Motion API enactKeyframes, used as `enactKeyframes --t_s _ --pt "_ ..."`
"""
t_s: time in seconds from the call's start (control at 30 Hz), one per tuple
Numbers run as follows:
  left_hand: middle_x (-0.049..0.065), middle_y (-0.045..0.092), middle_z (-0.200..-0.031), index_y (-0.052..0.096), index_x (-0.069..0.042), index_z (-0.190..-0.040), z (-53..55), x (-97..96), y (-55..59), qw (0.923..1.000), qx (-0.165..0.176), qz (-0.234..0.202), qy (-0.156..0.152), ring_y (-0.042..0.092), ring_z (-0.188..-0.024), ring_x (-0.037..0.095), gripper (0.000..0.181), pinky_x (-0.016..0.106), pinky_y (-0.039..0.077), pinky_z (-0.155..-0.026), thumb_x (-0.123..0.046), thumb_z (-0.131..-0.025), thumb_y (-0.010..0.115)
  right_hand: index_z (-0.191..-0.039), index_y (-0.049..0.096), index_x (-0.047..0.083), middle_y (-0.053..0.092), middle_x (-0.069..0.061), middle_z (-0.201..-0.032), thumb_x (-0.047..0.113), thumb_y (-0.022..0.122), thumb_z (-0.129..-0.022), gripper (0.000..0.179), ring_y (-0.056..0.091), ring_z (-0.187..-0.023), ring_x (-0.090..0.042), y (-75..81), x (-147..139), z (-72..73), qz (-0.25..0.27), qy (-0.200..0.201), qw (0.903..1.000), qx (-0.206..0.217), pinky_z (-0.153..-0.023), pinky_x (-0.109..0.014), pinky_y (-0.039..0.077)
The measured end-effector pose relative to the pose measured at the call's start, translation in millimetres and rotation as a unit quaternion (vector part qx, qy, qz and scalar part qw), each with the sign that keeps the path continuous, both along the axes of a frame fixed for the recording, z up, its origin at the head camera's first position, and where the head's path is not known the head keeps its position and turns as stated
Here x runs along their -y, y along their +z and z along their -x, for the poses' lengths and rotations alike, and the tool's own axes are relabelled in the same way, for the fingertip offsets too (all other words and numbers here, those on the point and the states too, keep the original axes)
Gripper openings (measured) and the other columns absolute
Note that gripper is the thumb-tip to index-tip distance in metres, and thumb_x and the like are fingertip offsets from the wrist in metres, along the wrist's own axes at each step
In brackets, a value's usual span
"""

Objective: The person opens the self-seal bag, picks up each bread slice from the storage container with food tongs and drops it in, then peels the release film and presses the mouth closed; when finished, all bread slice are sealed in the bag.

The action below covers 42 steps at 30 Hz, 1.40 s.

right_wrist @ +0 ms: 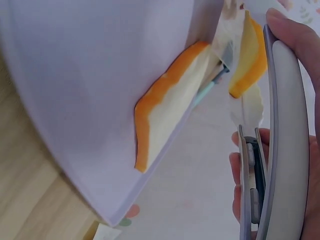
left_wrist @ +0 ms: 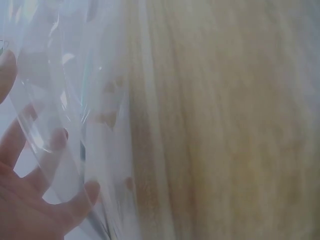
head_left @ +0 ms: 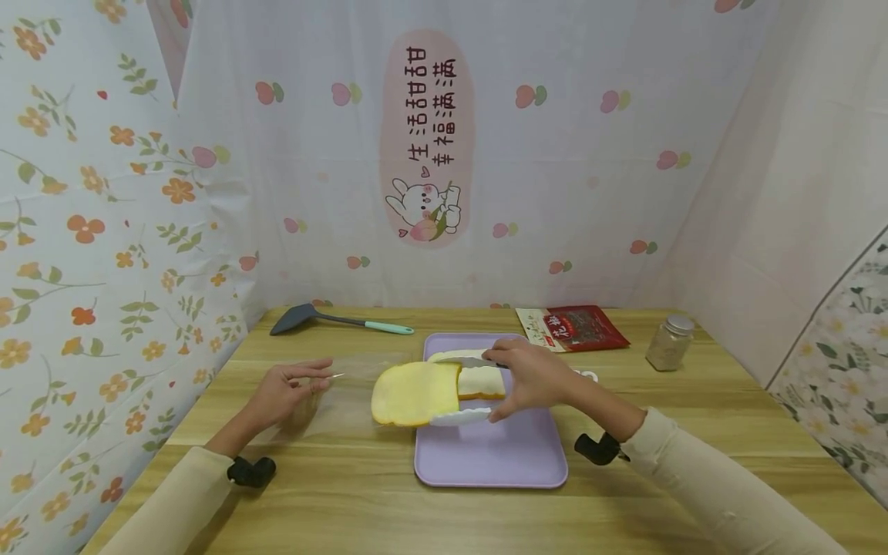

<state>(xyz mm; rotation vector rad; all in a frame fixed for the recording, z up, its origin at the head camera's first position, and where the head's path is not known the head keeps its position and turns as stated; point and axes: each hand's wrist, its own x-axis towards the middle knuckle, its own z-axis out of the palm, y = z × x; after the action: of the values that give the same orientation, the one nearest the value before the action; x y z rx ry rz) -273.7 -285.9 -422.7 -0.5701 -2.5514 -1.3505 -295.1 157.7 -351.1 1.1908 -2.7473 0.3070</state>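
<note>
My left hand (head_left: 287, 389) holds a clear plastic bag (head_left: 347, 405) left of the tray. In the left wrist view its fingers (left_wrist: 50, 160) show spread against the crinkled film. My right hand (head_left: 534, 374) grips white tongs (head_left: 461, 417) from the right, fingers on one arm and thumb on the other. Between the tong ends is a yellow bread slice (head_left: 416, 393), its left end overlapping the bag in the head view. A second, paler slice (head_left: 481, 381) with an orange crust (right_wrist: 155, 97) lies on the lavender tray (head_left: 491, 455), below the tongs.
A dark spatula (head_left: 298, 317) with a mint handle lies behind at the left. At the back right are a red spice packet (head_left: 586, 327) and a glass jar (head_left: 670, 345) with a metal lid. Patterned cloth (head_left: 312, 193) hangs behind and at both sides of the wooden table (head_left: 333, 501).
</note>
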Motion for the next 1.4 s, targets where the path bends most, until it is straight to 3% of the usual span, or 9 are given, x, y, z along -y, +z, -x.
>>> enactKeyframes --t_s 0.23,0.47,0.97,1.4 --pt "0.018 0.061 -0.133 0.076 0.001 -0.107 -1.1 0.9 -1.5 1.0 -0.005 0.003 -0.004 0.054 -0.124 0.042 0.022 0.071 0.042 -0.09 -0.015 -0.092 0.071 -0.13 0.064 0.006 0.064 -0.003 -0.118 0.065 0.085 -0.059 0.095 0.059 -0.107 -0.025 -4.5 12.2 2.5 -0.004 0.012 0.9999 0.004 -0.086 -0.043 0.052" --pt "0.018 0.061 -0.133 0.077 0.0 -0.107 -0.7 1.4 -2.5 0.9999 -0.009 -0.003 -0.008 0.054 -0.122 0.042 0.021 0.068 0.045 -0.089 -0.014 -0.092 0.072 -0.129 0.065 0.007 0.063 -0.001 -0.117 0.067 0.083 -0.06 0.094 0.06 -0.103 -0.023 -6.2 26.3 5.4 -0.01 0.011 0.9998 0.014 -0.081 -0.04 0.052" --pt "0.019 0.06 -0.135 0.076 -0.001 -0.111 -1.9 -2.5 -0.7 0.9997 -0.003 -0.02 -0.017 0.051 -0.126 0.043 0.022 0.07 0.042 -0.091 -0.013 -0.093 0.07 -0.129 0.065 0.006 0.064 0.0 -0.11 0.063 0.085 -0.06 0.091 0.057 -0.092 -0.014 -8.3 49.8 10.5 -0.001 -0.002 0.9971 0.077 -0.07 -0.032 0.048" --pt "0.019 0.059 -0.136 0.076 0.001 -0.109 -1.2 -0.3 -2.1 0.9997 0.002 -0.016 -0.016 0.05 -0.127 0.043 0.021 0.07 0.042 -0.091 -0.013 -0.094 0.069 -0.13 0.065 0.01 0.062 0.003 -0.108 0.066 0.082 -0.061 0.091 0.055 -0.091 -0.011 -14.5 68.9 19.1 -0.012 -0.002 0.997 0.076 -0.067 -0.031 0.048"
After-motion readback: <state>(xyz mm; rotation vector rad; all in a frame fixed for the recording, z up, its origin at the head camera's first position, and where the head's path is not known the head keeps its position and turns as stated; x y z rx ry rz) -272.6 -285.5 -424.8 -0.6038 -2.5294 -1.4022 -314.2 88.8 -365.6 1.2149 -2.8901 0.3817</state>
